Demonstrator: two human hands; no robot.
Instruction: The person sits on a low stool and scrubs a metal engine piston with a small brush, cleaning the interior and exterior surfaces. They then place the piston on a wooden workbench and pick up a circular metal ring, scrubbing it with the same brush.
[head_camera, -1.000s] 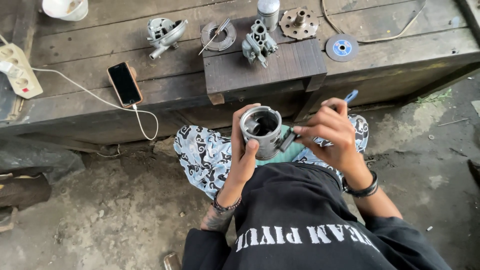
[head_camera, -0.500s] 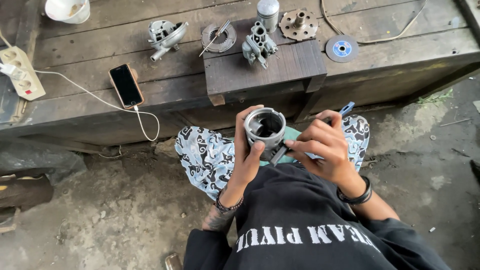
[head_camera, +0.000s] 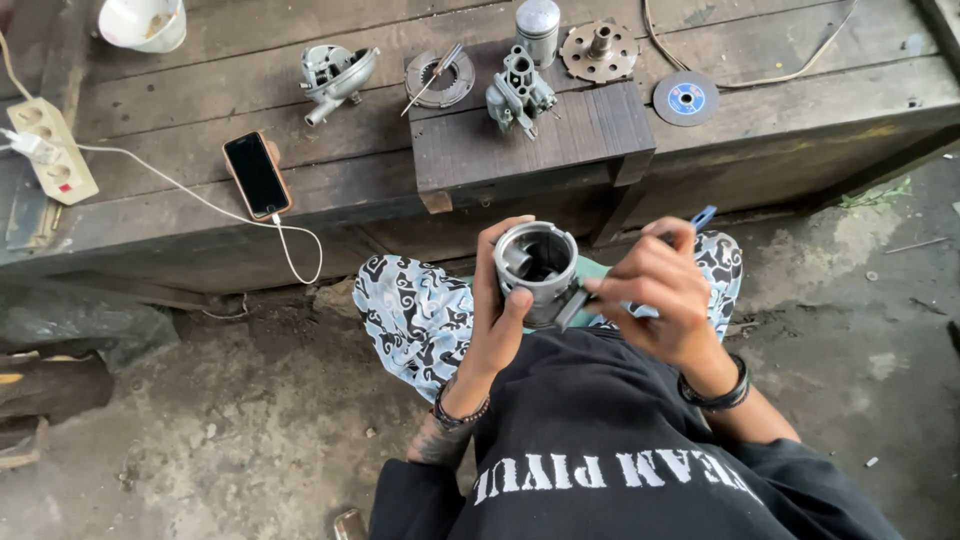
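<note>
My left hand (head_camera: 495, 315) grips a hollow grey metal piston (head_camera: 537, 268), open end up, over my lap. My right hand (head_camera: 660, 290) holds a small tool with a blue handle (head_camera: 702, 217) and a dark tip (head_camera: 572, 305) that presses against the piston's side wall. Both hands are close together above my patterned blue-and-white trousers (head_camera: 410, 310).
A dark wooden bench (head_camera: 300, 190) in front carries a raised wooden block (head_camera: 530, 135) with a carburetor (head_camera: 518, 93), a metal cylinder (head_camera: 536, 28), round metal plates (head_camera: 598, 46), a cutting disc (head_camera: 685, 98), a phone (head_camera: 257, 175) on a white cable, a power strip (head_camera: 50, 150) and a white bowl (head_camera: 142, 20). Concrete floor lies around.
My right hand and the tool shifted lower along the piston's side, then slightly right. The piston stayed in my left hand. The view drifted a little.
</note>
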